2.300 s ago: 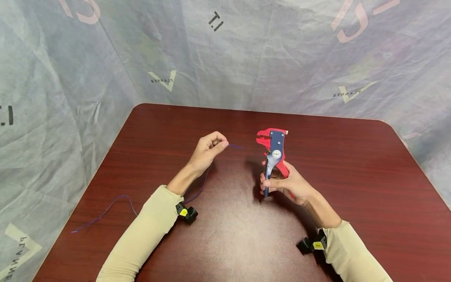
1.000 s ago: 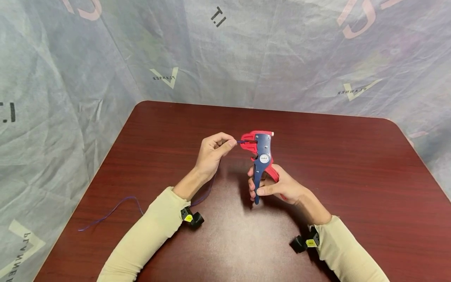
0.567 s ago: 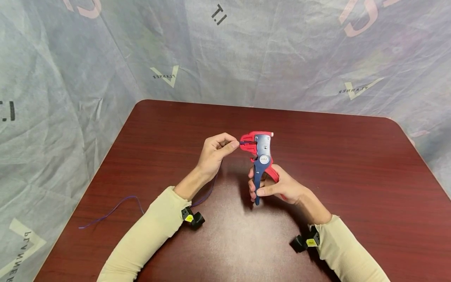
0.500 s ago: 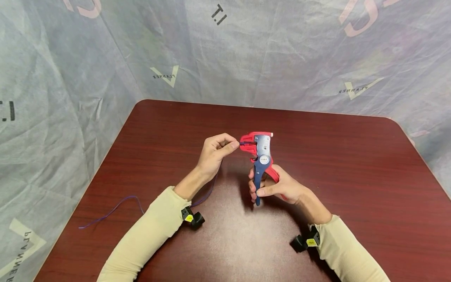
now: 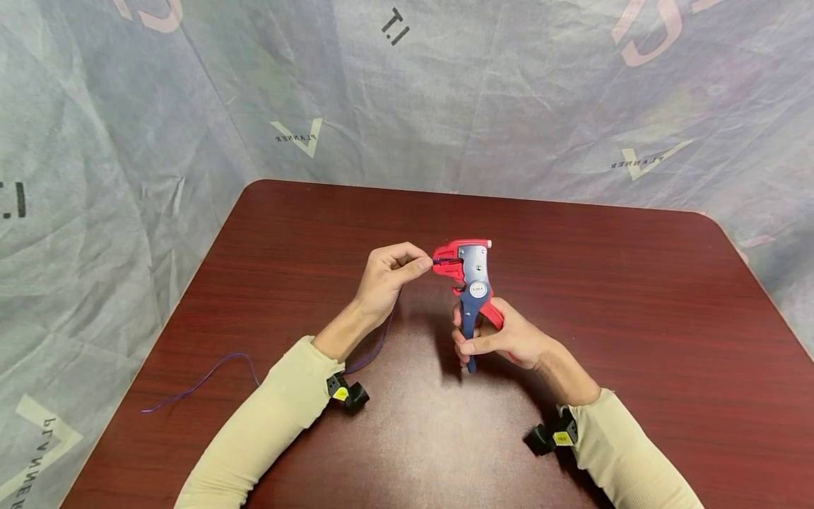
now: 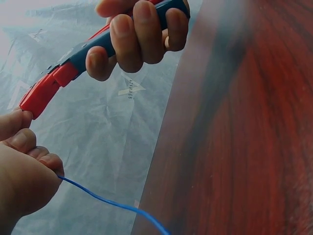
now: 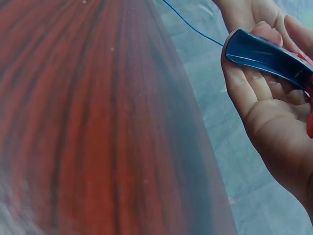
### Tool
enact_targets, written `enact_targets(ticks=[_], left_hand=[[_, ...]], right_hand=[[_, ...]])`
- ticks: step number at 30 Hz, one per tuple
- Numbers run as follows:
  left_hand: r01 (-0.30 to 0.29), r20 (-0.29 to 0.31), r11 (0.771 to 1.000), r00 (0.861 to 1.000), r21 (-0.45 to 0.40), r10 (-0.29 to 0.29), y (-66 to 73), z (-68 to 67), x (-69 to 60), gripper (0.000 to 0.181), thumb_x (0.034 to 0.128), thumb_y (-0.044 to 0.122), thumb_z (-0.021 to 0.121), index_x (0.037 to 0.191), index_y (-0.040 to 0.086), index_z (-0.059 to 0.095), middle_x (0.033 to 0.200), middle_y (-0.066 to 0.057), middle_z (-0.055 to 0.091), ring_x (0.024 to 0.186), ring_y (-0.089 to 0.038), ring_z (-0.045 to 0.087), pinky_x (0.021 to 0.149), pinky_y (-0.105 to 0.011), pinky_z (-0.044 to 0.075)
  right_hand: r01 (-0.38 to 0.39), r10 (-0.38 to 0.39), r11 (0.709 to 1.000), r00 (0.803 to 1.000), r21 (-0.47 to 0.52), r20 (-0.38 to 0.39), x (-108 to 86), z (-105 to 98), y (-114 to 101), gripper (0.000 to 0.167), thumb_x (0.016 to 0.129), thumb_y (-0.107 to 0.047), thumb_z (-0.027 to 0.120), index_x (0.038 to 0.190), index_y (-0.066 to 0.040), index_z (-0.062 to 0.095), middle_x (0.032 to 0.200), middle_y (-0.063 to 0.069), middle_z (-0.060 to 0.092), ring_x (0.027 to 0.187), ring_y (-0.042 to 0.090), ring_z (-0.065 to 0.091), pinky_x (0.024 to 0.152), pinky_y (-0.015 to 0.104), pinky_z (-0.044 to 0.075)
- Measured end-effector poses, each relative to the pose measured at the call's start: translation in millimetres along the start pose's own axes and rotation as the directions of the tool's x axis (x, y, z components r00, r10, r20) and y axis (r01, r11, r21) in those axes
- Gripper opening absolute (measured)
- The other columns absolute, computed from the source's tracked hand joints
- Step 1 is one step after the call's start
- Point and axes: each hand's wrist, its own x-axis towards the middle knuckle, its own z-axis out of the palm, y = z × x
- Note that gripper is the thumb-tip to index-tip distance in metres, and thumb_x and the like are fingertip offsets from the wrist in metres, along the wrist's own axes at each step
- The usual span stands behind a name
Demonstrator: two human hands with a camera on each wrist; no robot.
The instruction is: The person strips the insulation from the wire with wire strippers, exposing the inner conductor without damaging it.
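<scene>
My left hand pinches a thin blue wire between thumb and forefinger, right at the mouth of a red and blue wire stripper. The wire's end lies between the tool's red jaws. My right hand grips the tool's handles, fingers curled round the blue one. In the left wrist view, the wire trails down from the left hand, whose fingertips are at the red nose of the tool. The right wrist view shows the blue handle across the fingers of the right hand.
The wire's other end lies on the left part of the dark red wooden table, partly hidden by the left sleeve. Grey printed sheeting stands behind the table and at its left. Each wrist carries a small black camera.
The hands have come together, and the wire's end, earlier apart from the stripper, is between its jaws. Most recently the right fingers and blue handle have shifted slightly; the left hand has barely moved.
</scene>
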Motion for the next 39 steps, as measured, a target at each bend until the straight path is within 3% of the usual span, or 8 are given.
enact_targets(ticks=[4, 13, 20, 25, 31, 34, 39], left_hand=[[0.0, 0.001, 1.0, 1.0, 0.002, 0.0, -0.2, 0.0, -0.6, 0.025, 0.0894, -0.007, 0.063, 0.078, 0.014, 0.069, 0.067, 0.013, 0.059, 0.068, -0.004, 0.046, 0.065, -0.02, 0.039], [-0.006, 0.023, 1.0, 1.0, 0.008, 0.006, 0.0, 0.6, -2.1, 0.023, 0.0886, -0.009, 0.062, 0.078, 0.01, 0.069, 0.069, 0.014, 0.062, 0.068, -0.003, 0.049, 0.066, -0.02, 0.041], [-0.021, 0.031, 1.0, 0.999, 0.009, 0.021, 0.9, -0.7, -1.6, 0.028, 0.0875, -0.012, 0.062, 0.077, 0.013, 0.069, 0.069, 0.014, 0.063, 0.067, -0.002, 0.05, 0.066, -0.02, 0.042], [-0.028, 0.039, 1.0, 0.999, 0.01, 0.027, 3.3, -0.9, -2.0, 0.03, 0.0881, -0.011, 0.061, 0.076, 0.015, 0.07, 0.069, 0.013, 0.063, 0.068, -0.003, 0.05, 0.065, -0.02, 0.042], [0.012, 0.046, 1.0, 0.999, -0.019, -0.011, 2.3, 0.3, -1.9, 0.011, 0.0905, -0.007, 0.058, 0.081, -0.005, 0.064, 0.064, 0.012, 0.052, 0.063, -0.004, 0.041, 0.061, -0.02, 0.035], [0.026, 0.051, 0.999, 0.998, -0.043, -0.024, 1.0, 0.9, -2.3, 0.011, 0.0913, -0.007, 0.055, 0.084, -0.015, 0.058, 0.061, 0.01, 0.043, 0.06, -0.006, 0.033, 0.058, -0.021, 0.03], [0.019, 0.04, 1.0, 0.999, -0.025, -0.018, 0.8, 1.8, -3.4, 0.013, 0.0918, -0.004, 0.056, 0.081, -0.001, 0.063, 0.06, 0.01, 0.039, 0.059, -0.006, 0.032, 0.057, -0.023, 0.028]], right_hand=[[-0.006, 0.006, 1.0, 1.0, 0.0, -0.007, -0.6, 0.9, -0.4, 0.026, 0.088, 0.015, 0.061, 0.107, 0.004, 0.048, 0.084, 0.002, 0.064, 0.072, 0.019, 0.063, 0.075, 0.038, 0.059], [-0.029, 0.027, 0.999, 0.999, -0.037, -0.042, -2.5, 2.2, 0.5, 0.02, 0.09, 0.01, 0.063, 0.101, -0.003, 0.051, 0.076, 0.001, 0.063, 0.063, 0.015, 0.062, 0.067, 0.042, 0.06], [-0.022, 0.022, 0.999, 1.0, 0.029, -0.005, -2.6, 6.6, 2.7, 0.023, 0.09, 0.011, 0.062, 0.102, -0.002, 0.047, 0.076, 0.001, 0.06, 0.063, 0.017, 0.056, 0.067, 0.036, 0.057], [-0.007, 0.008, 1.0, 1.0, 0.007, -0.026, -2.2, 6.8, 6.9, 0.024, 0.09, 0.011, 0.063, 0.102, -0.004, 0.047, 0.077, -0.001, 0.061, 0.062, 0.017, 0.056, 0.063, 0.036, 0.055], [-0.002, 0.002, 1.0, 0.999, -0.002, -0.053, -2.3, 7.2, 6.3, 0.025, 0.089, 0.011, 0.063, 0.104, -0.003, 0.048, 0.077, 0.0, 0.061, 0.062, 0.017, 0.057, 0.062, 0.039, 0.057], [-0.005, 0.005, 1.0, 0.999, 0.001, -0.047, -2.2, 7.5, 5.1, 0.025, 0.089, 0.011, 0.063, 0.104, -0.003, 0.048, 0.078, 0.0, 0.062, 0.063, 0.018, 0.058, 0.064, 0.038, 0.057], [-0.002, 0.002, 1.0, 0.999, 0.001, -0.033, -2.8, 6.7, 3.7, 0.025, 0.089, 0.012, 0.062, 0.106, 0.0, 0.048, 0.081, 0.001, 0.063, 0.066, 0.019, 0.059, 0.067, 0.038, 0.058]])
